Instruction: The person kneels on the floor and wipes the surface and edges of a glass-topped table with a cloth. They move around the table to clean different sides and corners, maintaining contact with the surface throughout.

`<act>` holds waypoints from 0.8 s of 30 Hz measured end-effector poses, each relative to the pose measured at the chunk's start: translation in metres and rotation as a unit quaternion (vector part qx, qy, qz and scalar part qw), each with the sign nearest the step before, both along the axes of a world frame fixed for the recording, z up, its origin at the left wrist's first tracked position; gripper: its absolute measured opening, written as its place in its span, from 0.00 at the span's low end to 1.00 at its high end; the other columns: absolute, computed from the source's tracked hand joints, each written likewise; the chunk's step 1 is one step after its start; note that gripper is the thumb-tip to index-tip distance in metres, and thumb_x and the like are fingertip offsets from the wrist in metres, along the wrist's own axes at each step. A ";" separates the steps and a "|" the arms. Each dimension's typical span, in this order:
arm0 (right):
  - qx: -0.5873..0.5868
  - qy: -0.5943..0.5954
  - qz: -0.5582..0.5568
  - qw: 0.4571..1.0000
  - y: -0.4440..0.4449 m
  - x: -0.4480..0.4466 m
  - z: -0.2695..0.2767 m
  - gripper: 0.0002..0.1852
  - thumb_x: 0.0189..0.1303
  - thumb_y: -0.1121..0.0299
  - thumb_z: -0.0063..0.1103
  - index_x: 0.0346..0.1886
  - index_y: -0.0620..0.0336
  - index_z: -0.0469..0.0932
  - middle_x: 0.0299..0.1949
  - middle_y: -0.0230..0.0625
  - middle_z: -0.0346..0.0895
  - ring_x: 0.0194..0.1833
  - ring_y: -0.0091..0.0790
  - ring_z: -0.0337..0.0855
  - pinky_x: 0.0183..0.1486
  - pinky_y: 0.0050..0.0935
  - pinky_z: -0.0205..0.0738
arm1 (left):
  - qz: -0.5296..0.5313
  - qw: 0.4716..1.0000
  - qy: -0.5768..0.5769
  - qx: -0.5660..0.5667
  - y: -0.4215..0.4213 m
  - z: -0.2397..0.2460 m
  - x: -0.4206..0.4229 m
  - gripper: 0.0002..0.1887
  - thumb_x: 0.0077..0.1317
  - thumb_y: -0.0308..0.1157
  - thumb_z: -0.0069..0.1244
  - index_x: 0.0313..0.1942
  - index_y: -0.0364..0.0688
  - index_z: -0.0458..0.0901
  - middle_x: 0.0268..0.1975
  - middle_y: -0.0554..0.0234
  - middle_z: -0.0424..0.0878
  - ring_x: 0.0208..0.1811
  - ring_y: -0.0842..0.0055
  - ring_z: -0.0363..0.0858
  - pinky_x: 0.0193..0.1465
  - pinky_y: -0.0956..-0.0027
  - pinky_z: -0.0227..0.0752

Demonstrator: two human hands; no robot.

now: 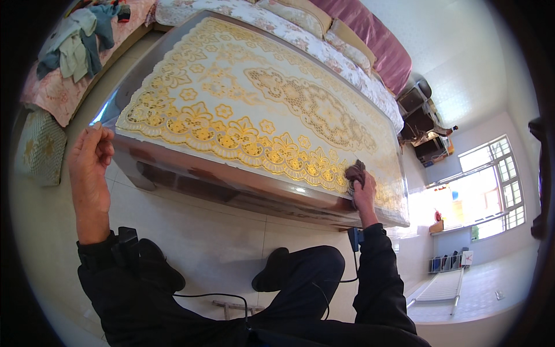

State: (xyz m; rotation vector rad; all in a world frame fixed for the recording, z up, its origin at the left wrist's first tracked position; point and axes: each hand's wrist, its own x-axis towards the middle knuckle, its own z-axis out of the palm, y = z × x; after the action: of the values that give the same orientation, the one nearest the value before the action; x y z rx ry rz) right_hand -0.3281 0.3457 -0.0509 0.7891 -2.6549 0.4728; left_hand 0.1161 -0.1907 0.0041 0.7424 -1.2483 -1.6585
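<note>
A clear plastic cover (143,80) lies over a low table, on top of a white tablecloth with a gold lace-like pattern (225,126). At the table's near left corner, my left hand (92,147) has its thumb and forefinger pinched at the cover's shiny edge, the other fingers curled. My right hand (365,193) grips a crumpled dark brown cloth (355,172) against the covered top, close to the near edge towards the right. Part of the cloth is hidden under the fingers.
A floral-covered seat (277,21) with cushions (351,43) runs along the table's far side. Clothes (80,43) lie on a pink-covered seat (60,93) at left, near a patterned stool or box (41,147). A black cable (212,296) crosses my lap. A small wooden frame (236,306) stands below.
</note>
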 end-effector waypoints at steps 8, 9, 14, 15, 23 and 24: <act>-0.009 -0.048 0.318 0.947 -0.175 0.140 0.016 0.38 0.57 0.77 0.67 0.74 0.53 0.68 0.73 0.55 0.64 0.73 0.62 0.64 0.76 0.53 0.61 | 0.010 1.000 -0.014 0.012 0.007 0.002 -0.011 0.12 0.76 0.41 0.54 0.36 0.45 0.84 0.34 0.76 0.82 0.32 0.90 0.71 0.38 0.79 0.60; 0.001 -0.072 0.365 0.928 -0.190 0.155 0.023 0.39 0.56 0.78 0.67 0.73 0.52 0.69 0.73 0.54 0.64 0.73 0.62 0.64 0.76 0.52 0.62 | 0.011 1.000 -0.017 0.014 0.007 0.004 -0.010 0.12 0.76 0.41 0.54 0.36 0.45 0.84 0.34 0.76 0.82 0.32 0.90 0.71 0.38 0.79 0.60; 0.043 -0.087 0.430 0.898 -0.232 0.135 0.042 0.38 0.52 0.82 0.64 0.70 0.54 0.72 0.70 0.53 0.67 0.70 0.62 0.67 0.72 0.51 0.67 | 0.017 1.000 -0.006 0.007 0.012 0.008 -0.003 0.11 0.76 0.40 0.55 0.36 0.46 0.85 0.34 0.77 0.82 0.32 0.90 0.72 0.38 0.79 0.60; 0.056 -0.080 0.437 0.894 -0.238 0.116 0.042 0.37 0.51 0.82 0.63 0.70 0.54 0.72 0.69 0.53 0.67 0.70 0.62 0.68 0.71 0.51 0.68 | 0.018 1.000 -0.009 0.006 0.013 0.009 -0.002 0.10 0.75 0.40 0.55 0.36 0.46 0.85 0.34 0.77 0.82 0.32 0.90 0.72 0.38 0.79 0.60; -0.001 -0.019 0.280 0.960 -0.315 0.034 0.022 0.32 0.56 0.76 0.66 0.68 0.57 0.75 0.67 0.56 0.71 0.68 0.61 0.71 0.72 0.52 0.67 | 0.014 1.000 -0.002 0.013 0.006 0.016 0.016 0.10 0.77 0.40 0.53 0.38 0.46 0.83 0.36 0.76 0.81 0.34 0.90 0.71 0.40 0.79 0.60; -0.009 -0.020 0.312 0.950 -0.327 0.047 0.018 0.31 0.57 0.75 0.66 0.68 0.57 0.75 0.68 0.56 0.70 0.69 0.61 0.71 0.72 0.52 0.67 | 0.007 1.000 -0.009 0.001 0.005 0.017 0.016 0.11 0.77 0.41 0.53 0.38 0.46 0.83 0.36 0.76 0.81 0.34 0.90 0.71 0.40 0.79 0.60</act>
State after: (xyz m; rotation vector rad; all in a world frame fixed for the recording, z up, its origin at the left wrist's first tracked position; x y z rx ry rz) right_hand -0.2812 0.0182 -0.0329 1.6329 -2.3817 0.6649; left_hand 0.1326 -0.1853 0.0208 0.7681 -1.2517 -1.6443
